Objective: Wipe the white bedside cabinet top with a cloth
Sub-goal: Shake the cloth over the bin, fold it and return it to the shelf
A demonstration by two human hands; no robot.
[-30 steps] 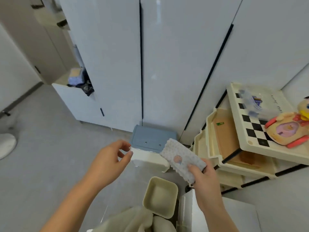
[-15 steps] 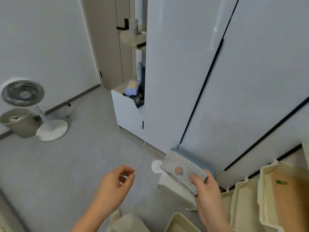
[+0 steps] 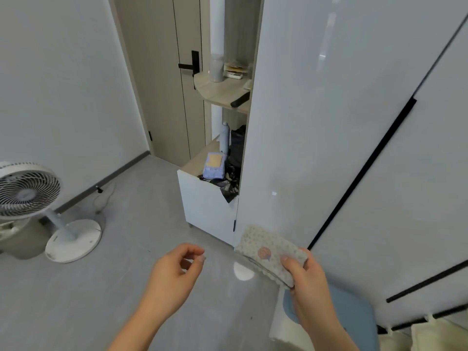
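Observation:
My right hand (image 3: 307,282) grips a folded grey dotted cloth (image 3: 266,252) with a small orange mark, held in front of the white wardrobe doors. My left hand (image 3: 174,277) hovers empty over the grey floor to the left of the cloth, fingers loosely curled and apart. A low white cabinet (image 3: 202,201) stands ahead against the wardrobe side, its wood-toned top carrying a blue packet (image 3: 214,165), a bottle and dark bags.
A white standing fan (image 3: 25,191) is at the left on a round base (image 3: 73,240). A door with a black handle (image 3: 188,64) lies beyond. A wooden shelf (image 3: 222,93) sits above the cabinet. A blue-topped box (image 3: 354,315) and cream trays (image 3: 435,335) are at lower right.
The view has swung left and upward: the trays and toy slid out to the right, the fan, door and shelf came into view. My right hand kept the cloth; my left hand stayed empty.

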